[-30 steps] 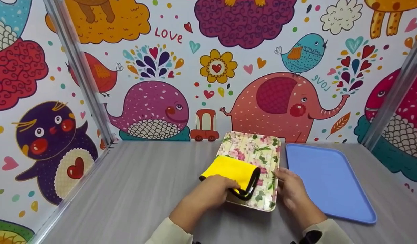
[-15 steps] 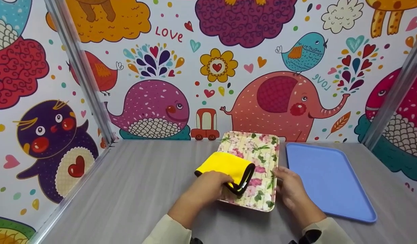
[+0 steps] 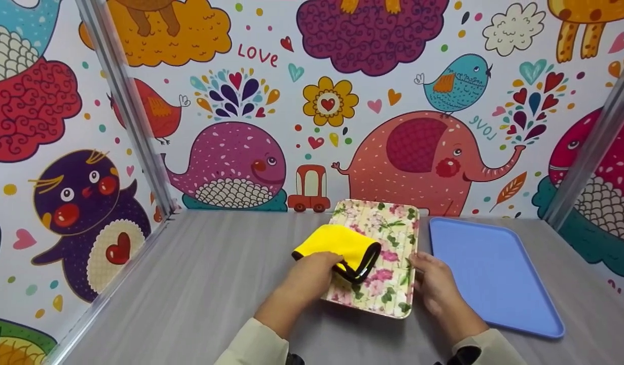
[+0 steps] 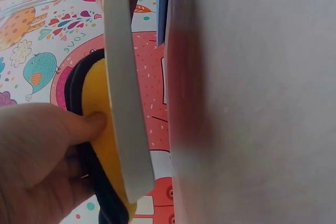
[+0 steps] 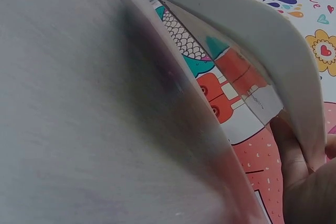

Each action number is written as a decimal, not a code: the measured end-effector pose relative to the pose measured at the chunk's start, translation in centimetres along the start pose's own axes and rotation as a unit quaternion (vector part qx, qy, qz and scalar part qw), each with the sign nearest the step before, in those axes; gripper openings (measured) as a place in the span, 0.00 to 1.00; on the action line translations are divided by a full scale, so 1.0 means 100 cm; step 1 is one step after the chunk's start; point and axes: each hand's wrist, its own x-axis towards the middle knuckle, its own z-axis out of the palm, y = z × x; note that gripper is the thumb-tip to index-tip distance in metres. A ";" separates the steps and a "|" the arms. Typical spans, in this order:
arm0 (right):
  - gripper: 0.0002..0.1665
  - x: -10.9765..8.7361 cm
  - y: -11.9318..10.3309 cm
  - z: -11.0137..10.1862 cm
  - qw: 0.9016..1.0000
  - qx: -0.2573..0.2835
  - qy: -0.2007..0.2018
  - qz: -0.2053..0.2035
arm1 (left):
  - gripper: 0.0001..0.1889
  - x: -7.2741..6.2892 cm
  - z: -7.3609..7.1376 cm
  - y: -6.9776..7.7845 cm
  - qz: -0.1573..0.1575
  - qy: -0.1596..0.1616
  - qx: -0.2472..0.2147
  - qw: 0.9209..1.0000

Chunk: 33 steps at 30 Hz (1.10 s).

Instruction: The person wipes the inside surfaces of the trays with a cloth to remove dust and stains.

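Observation:
A floral tray (image 3: 388, 258) with a pale underside (image 5: 294, 40) is raised off the table, its near end toward me. At its right edge my right hand (image 3: 436, 281) grips the rim, thumb on top and fingers beneath, as the right wrist view shows. My left hand (image 3: 312, 276) holds a folded yellow cloth (image 3: 337, 243) with black edging against the tray's upper face, over its left half. In the left wrist view the thumb lies on the cloth's yellow side, and the other fingers are partly hidden behind its dark edge.
A blue tray (image 3: 494, 279) lies on the grey table (image 3: 205, 284) to the right, beside my right hand. Walls (image 3: 322, 56) printed with cartoon animals enclose the back and both sides, with metal posts (image 3: 129, 111) at the corners.
The yellow cloth and my left hand have slid left and slightly away from me over the floral tray. My right hand keeps its grip on the rim, almost unmoved.

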 end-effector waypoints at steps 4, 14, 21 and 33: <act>0.09 -0.001 0.000 0.000 1.000 0.011 0.000 0.000 | 0.18 0.002 0.000 0.000 -0.006 0.009 0.015 1.000; 0.09 0.000 0.000 0.001 1.000 0.006 -0.003 -0.004 | 0.15 0.013 0.002 0.001 -0.016 0.020 -0.008 1.000; 0.13 0.000 0.000 0.002 1.000 -0.001 -0.002 -0.005 | 0.18 0.018 0.009 0.013 -0.055 0.027 -0.038 0.997; 0.08 -0.001 0.003 0.004 1.000 0.008 0.000 -0.006 | 0.20 0.028 0.013 0.038 -0.054 0.023 -0.041 0.997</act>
